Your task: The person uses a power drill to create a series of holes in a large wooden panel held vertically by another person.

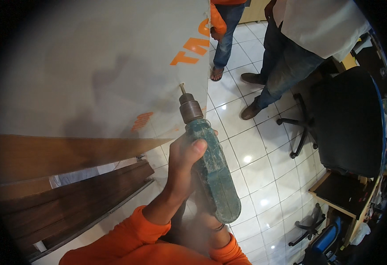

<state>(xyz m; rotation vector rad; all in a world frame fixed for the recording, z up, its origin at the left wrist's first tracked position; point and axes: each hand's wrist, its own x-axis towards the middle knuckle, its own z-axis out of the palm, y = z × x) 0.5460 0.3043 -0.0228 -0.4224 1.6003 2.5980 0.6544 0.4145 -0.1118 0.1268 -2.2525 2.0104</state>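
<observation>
A worn green power drill (215,170) points up and away from me. Its bit (183,88) meets the pale, film-covered panel (127,39) near the panel's right edge, with a light chipped spot at the tip. My left hand (185,154) is closed round the front of the drill body, just behind the dark chuck (190,107), thumb across the top. My right hand (202,205) is under the rear of the drill, at the grip side; the drill body hides most of its fingers.
Brown boards (83,198) lie at lower left below the panel's wooden edge (47,154). Two people stand beyond, one in a white shirt (317,22), one with an orange sleeve (217,22). A black office chair (348,119) and a cluttered desk (343,190) are on the right, over white floor tiles (251,163).
</observation>
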